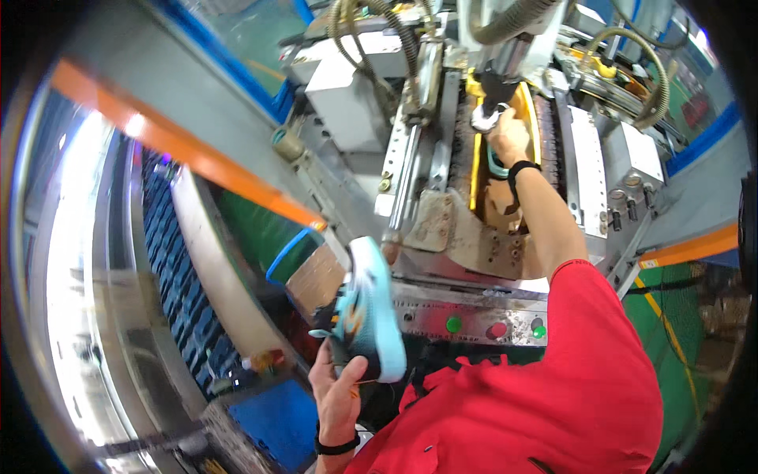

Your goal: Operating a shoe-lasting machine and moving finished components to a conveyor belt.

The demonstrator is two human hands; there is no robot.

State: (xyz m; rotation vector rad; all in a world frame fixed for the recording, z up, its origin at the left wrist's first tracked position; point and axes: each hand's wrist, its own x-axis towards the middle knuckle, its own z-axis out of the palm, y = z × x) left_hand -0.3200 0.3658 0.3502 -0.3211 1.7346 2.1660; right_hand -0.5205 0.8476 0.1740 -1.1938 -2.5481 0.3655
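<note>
My left hand (338, 391) grips a sneaker (369, 312) by its heel end, thumb on one side. The sneaker is light blue with a pale thick sole and dark and orange patches, and it stands toe up in front of the machine. My right hand (510, 137) reaches into the machine's bay between yellow-edged pads (529, 118), fingers closed at a shiny white-grey piece (486, 118) below a dark press head (499, 83). A teal edge (497, 164) shows under that hand; what it belongs to is mostly hidden. Exactly what my right fingers hold is hard to make out.
A control strip (430, 316) with green and red buttons runs along the machine's front. An orange-edged frame post (189, 150) slants at the left, beside a dark blue textured conveyor belt (178, 268). Metal cylinders (407, 174) and ridged hoses (517, 20) flank the bay.
</note>
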